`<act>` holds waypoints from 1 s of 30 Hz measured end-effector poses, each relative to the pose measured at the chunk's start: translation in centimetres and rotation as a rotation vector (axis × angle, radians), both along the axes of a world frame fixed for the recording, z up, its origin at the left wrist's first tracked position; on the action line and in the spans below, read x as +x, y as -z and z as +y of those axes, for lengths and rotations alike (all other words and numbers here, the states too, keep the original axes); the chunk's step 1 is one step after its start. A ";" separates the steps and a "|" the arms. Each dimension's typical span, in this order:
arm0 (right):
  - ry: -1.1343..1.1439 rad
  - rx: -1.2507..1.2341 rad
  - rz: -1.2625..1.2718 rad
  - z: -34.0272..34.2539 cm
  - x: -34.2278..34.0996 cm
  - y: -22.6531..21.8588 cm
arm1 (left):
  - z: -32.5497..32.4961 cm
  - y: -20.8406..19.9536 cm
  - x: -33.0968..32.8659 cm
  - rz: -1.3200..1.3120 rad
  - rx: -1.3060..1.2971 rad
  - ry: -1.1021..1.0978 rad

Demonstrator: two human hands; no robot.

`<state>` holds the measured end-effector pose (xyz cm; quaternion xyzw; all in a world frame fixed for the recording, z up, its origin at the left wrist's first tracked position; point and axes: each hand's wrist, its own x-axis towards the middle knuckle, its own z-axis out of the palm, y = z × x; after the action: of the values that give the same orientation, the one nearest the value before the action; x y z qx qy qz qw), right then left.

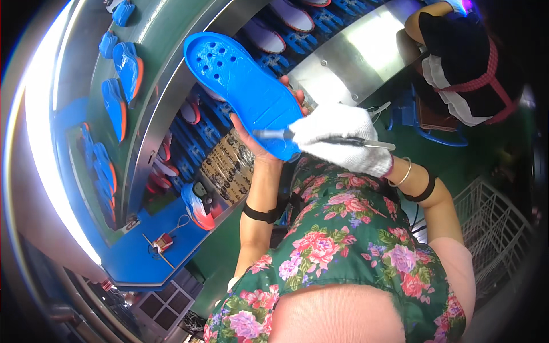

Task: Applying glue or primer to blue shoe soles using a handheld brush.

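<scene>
A bright blue shoe sole (251, 91) lies tilted across my bare left hand (256, 144), whose thumb and fingers grip its edges near the narrower end. Its inner face is up, with a cluster of round holes at the far wide end and a wet-looking gloss. My right hand (343, 137), in a white knitted glove, is closed around a thin brush (382, 145). The brush's pale tip is over the near end of the sole, blurred, so I cannot tell whether it touches. The left palm is mostly hidden under the sole.
Several blue-and-orange soles (127, 70) rest on the green belt at left. Racks beyond hold white-topped shoes (291, 15). A red, white and blue shoe (197, 207) stands by a blue side shelf (131, 260). Right: a co-worker (457, 68) and a wire basket (486, 228).
</scene>
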<state>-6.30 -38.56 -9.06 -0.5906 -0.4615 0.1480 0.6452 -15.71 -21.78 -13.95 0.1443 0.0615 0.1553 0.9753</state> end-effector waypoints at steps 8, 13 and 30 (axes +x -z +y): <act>-0.202 0.052 -0.105 -0.5 -1.9 0.2 | 1.6 0.6 -1.3 -0.055 -0.046 0.153; -0.089 0.065 -0.296 -0.1 -1.8 0.1 | 2.5 0.7 -2.5 0.109 0.048 0.232; -0.270 0.097 -0.385 -0.7 -2.5 0.9 | 5.8 -0.4 -2.6 0.103 -0.099 0.597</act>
<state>-8.84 -39.26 -10.01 -0.5091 -0.6572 0.0952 0.5475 -18.30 -15.96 -13.59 0.1159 0.0734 -0.1489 0.9793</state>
